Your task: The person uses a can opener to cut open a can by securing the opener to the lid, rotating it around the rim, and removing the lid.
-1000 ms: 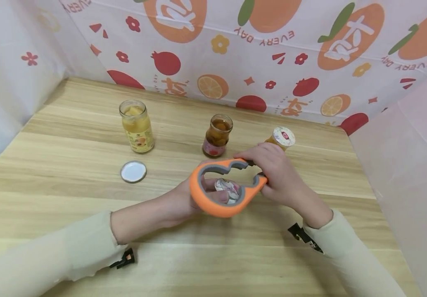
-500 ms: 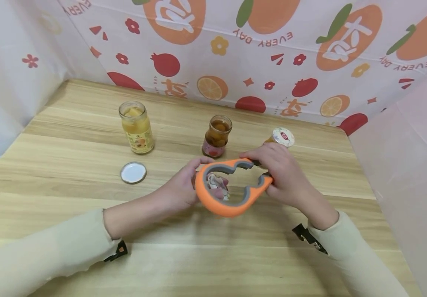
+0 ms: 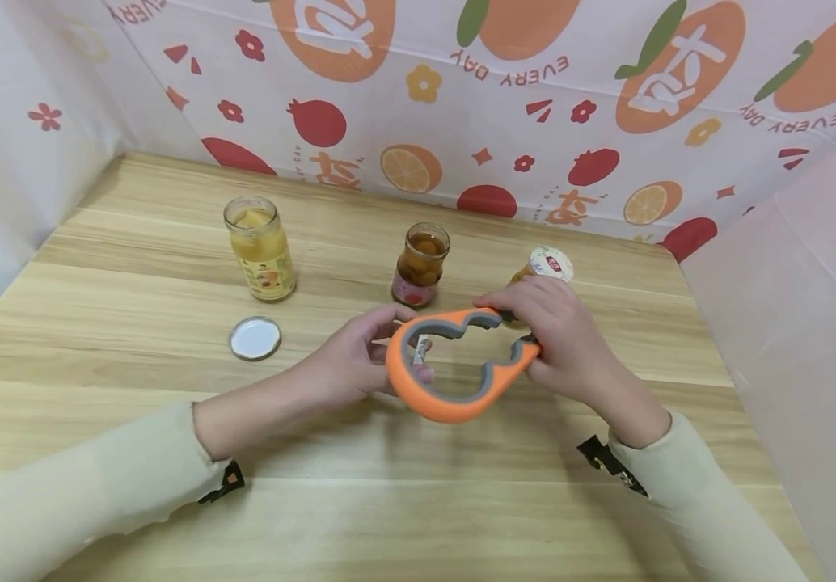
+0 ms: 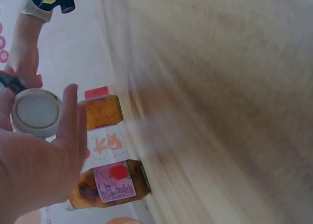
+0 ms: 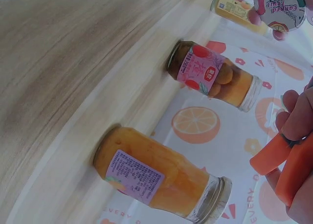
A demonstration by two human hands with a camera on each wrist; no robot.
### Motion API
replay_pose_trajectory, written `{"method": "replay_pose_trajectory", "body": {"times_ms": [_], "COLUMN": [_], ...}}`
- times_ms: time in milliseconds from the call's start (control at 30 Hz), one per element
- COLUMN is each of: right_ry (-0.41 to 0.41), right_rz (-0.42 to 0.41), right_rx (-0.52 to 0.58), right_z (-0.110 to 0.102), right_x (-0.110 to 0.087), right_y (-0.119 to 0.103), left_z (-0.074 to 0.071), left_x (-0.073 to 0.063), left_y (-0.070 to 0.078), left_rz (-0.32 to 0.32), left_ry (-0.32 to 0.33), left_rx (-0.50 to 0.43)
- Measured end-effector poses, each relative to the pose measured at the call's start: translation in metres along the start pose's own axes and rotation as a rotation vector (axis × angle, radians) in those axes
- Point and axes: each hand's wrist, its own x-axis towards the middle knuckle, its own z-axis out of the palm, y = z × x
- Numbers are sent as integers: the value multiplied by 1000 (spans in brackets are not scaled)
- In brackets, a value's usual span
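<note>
Lid point(image 4: 36, 112) ctr of head view, pinched in L hand point(image 3: 348, 356); R hand point(image 3: 567, 339) grips orange opener point(image 3: 450, 411). Risk: opener swung up-frame cd tip uncapped brown jar point(image 3: 420, 267); slack pinch cd drop lid.

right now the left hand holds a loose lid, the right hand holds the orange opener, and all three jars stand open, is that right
Not quite: in the head view, the rightmost jar has its printed lid on; only the yellow jar and the brown jar stand open. The left hand does hold a loose lid, and the right hand the orange opener.
</note>
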Motion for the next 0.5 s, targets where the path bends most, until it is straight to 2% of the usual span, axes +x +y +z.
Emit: {"method": "replay_pose_trajectory", "body": {"times_ms": [67, 233, 500], "right_ry": [-5, -17, -22], "right_rz": [2, 10, 11], "right_rx": [0, -8, -17], "right_z": [0, 1, 2], "right_x": [-1, -3, -5], "right_y": [0, -1, 0], "left_z": [-3, -10, -13], "left_x": [1, 10, 24], "left_y": [1, 4, 9], "left_rz": [34, 133, 244], "left_ry": [-3, 3, -51], "left_rx": [108, 452, 740]}}
